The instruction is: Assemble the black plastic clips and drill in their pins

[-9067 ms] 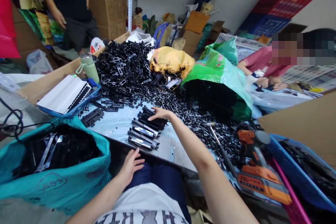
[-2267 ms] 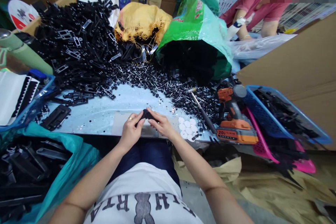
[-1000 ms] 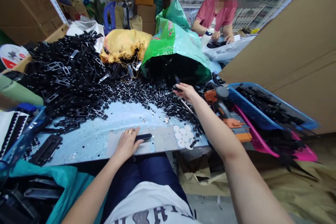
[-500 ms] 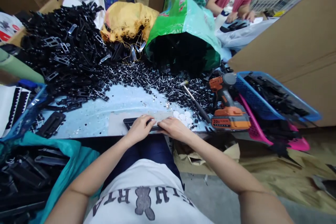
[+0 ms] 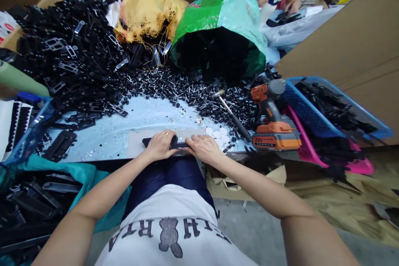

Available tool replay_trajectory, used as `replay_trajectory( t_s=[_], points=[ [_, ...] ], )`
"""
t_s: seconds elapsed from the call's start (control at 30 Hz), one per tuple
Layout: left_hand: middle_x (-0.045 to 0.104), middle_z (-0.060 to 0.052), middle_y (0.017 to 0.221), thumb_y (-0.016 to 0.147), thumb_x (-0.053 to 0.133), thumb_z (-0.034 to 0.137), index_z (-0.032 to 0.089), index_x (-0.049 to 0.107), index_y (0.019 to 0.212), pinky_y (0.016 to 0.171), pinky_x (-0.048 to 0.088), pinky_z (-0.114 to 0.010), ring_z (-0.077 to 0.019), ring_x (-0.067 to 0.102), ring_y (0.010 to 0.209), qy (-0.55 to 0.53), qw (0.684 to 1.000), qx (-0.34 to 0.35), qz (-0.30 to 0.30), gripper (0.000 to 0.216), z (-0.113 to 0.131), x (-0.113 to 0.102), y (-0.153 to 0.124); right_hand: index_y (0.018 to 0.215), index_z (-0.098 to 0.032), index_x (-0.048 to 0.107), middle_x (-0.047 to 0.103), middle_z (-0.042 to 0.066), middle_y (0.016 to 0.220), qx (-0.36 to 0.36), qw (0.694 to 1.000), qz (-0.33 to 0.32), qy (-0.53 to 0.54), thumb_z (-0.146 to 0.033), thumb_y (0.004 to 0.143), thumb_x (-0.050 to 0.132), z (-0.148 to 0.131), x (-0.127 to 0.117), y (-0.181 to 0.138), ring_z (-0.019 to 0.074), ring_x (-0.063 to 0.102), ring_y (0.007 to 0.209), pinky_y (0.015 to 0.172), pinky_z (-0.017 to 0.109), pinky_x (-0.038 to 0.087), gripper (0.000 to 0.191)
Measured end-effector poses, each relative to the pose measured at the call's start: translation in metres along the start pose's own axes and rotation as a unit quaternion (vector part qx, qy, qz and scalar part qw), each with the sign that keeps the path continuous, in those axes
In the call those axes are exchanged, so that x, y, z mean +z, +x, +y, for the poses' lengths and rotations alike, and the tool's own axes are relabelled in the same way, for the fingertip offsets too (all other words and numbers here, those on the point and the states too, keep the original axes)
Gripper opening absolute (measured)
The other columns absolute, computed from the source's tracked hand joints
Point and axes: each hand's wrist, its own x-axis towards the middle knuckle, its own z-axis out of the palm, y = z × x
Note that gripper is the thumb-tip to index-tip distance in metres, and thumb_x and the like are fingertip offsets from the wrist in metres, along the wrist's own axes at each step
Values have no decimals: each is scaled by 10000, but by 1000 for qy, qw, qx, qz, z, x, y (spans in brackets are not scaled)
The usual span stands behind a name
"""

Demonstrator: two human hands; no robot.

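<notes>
A long, narrow black part lies low over the table's front edge, held from both ends. My left hand is closed around its left portion, and a dark knob-like piece shows beside the thumb. On the right end, my right hand grips with bent fingers. Much of the part is hidden under the fingers. Beneath it is a pale flat board. Several white round discs lie just right of my right hand. A hammer with a black handle rests beyond them.
An orange cordless driver stands at right, beside a blue basket and a pink basket. Black parts are heaped left; small pins spread across the middle. A green sack stands behind. A co-worker's hand shows far right.
The black part has been turned: its open frame showed before, now a narrower side with the knob-like piece. My left hand has rolled with it. The view has tilted slightly down.
</notes>
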Motion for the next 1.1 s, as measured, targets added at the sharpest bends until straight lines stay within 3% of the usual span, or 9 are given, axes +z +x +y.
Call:
replay_trajectory(
  t_s=[0.17,0.27,0.37,0.5,0.57,0.67,0.83,1.0,1.1],
  points=[
    [591,-68,983,783,561,487,198,482,1071,786,436,-324,-221,572,932,-26,999,-17,21,416,-3,1,-6,956,-202,568,632,106,850,-23,1000,16,11,-503,907,350,4,-11,6,197,582,759,637,284,314,374],
    [590,-79,1019,759,565,554,193,476,1108,810,439,-343,-238,565,958,-21,1000,-3,-12,510,-5,-1,5,952,-194,574,629,89,826,-43,999,19,25,-515,900,366,15,-3,10,188,576,738,627,273,310,387],
    [562,-101,1125,849,474,479,182,457,1172,872,422,-348,-236,525,1052,-19,1000,12,-3,439,-11,-5,40,906,-171,588,621,85,827,-51,997,31,37,-543,888,374,29,13,11,185,566,758,633,267,323,429],
    [552,-157,1127,895,361,168,109,502,1130,861,421,-347,-238,516,1058,56,988,-129,63,281,-25,-7,108,905,-164,596,613,87,876,-7,995,80,54,-538,889,376,46,26,21,201,541,868,715,277,366,435],
    [572,-180,1066,864,351,81,71,547,1055,819,435,-345,-247,540,1012,84,980,-173,55,273,-31,-6,134,980,-166,583,606,88,916,49,990,114,64,-457,919,366,51,26,40,204,528,906,746,283,382,368],
    [599,-177,982,841,316,18,57,582,981,795,442,-334,-237,567,949,90,979,-175,52,303,-36,-6,148,1091,-165,543,583,104,1019,107,981,144,69,-351,917,405,52,20,84,216,500,971,784,294,397,289],
    [582,-160,1024,833,322,32,96,591,995,810,439,-328,-230,564,948,113,975,-178,77,320,-47,-21,107,1145,-154,523,551,128,1094,99,990,84,62,-218,921,354,45,13,146,222,470,1003,817,303,390,288],
    [590,-104,934,858,378,145,139,584,1010,796,458,-335,-218,578,883,57,960,-182,204,256,-58,-45,26,1265,-186,442,448,135,1260,18,995,89,44,-143,891,358,42,14,150,239,449,1041,849,338,364,386],
    [592,-70,889,859,395,177,165,596,973,783,469,-312,-194,580,861,9,964,-173,200,231,-56,-49,-16,1168,-167,517,471,139,1213,-16,997,67,33,-169,904,339,41,16,153,243,464,1019,838,343,366,318]
  ],
)
